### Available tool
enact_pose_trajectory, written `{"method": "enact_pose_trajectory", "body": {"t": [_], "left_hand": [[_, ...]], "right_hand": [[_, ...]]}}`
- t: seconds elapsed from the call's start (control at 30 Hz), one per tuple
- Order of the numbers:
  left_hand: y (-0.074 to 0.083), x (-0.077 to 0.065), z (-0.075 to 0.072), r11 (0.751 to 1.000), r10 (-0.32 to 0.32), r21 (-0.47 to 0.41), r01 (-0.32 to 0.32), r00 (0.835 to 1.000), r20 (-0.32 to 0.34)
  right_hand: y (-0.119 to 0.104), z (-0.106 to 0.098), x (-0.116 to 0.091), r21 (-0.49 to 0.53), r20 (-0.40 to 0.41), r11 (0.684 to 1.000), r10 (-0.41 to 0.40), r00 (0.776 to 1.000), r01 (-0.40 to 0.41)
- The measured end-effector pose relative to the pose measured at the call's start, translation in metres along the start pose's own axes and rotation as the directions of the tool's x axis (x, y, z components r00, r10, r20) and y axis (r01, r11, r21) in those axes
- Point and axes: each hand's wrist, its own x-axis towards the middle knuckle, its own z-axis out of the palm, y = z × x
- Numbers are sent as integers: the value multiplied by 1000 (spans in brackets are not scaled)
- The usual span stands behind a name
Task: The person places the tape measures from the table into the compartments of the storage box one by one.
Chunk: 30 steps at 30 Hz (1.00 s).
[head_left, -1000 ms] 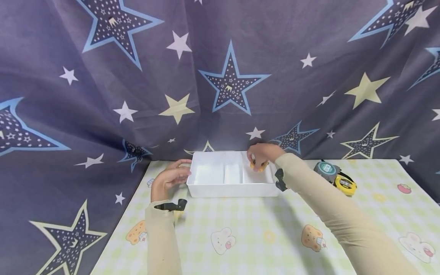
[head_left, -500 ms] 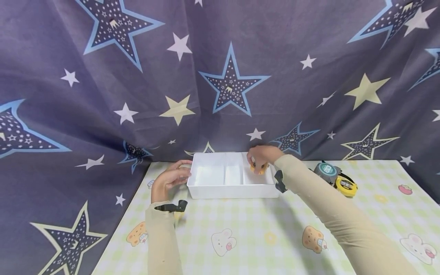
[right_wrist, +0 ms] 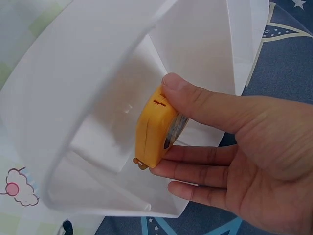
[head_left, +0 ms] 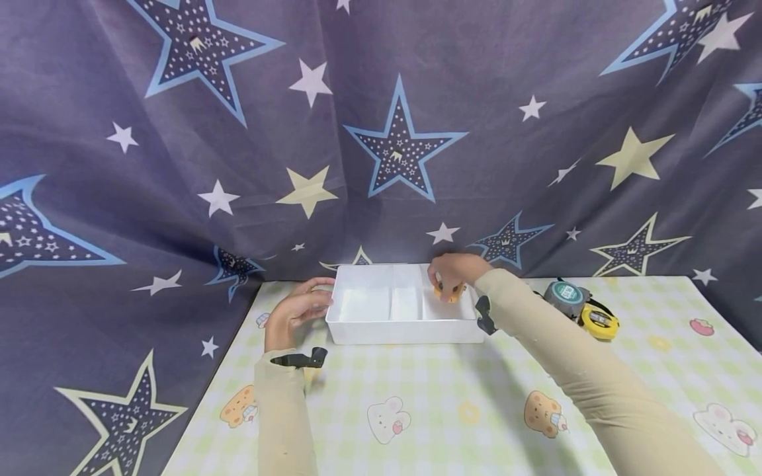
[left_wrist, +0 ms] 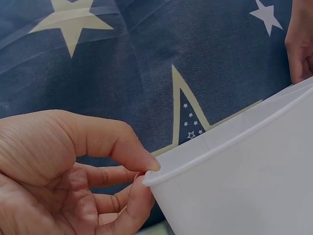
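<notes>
A white box (head_left: 405, 332) with three compartments side by side stands at the back of the table. My left hand (head_left: 297, 309) is at its left end; in the left wrist view the thumb and fingertips pinch the rim at a corner of the white wall (left_wrist: 234, 181). Inside the right-hand compartment, my right hand (head_left: 458, 268) holds a yellow tape measure (right_wrist: 154, 129). The thumb presses on its upper end and the fingers support it from below, as the right wrist view shows. The left and middle compartments hold nothing visible.
To the right of the box lie a grey tape measure (head_left: 567, 295) with a teal label and another yellow tape measure (head_left: 598, 322), close together. A checked cloth (head_left: 428, 383) with cartoon prints covers the table. Behind it hangs a dark star-patterned curtain (head_left: 506, 165).
</notes>
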Motion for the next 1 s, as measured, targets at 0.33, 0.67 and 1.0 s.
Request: {"method": "enact_pose_trajectory", "body": {"t": [0.33,0.67,1.0], "left_hand": [[10,-8,5,1000,-21,-7,21,1000,-3],[-2,3,2,1000,8,-30,-8,1000,3],[1,-2,2,999,1,-49,-1,1000,4]], "right_hand": [[0,-1,2,20,15,1000,13,1000,-13],[4,2,-2,40,41,999,-35,999,33],[12,15,2,0,54,995,-101,993,101]]}}
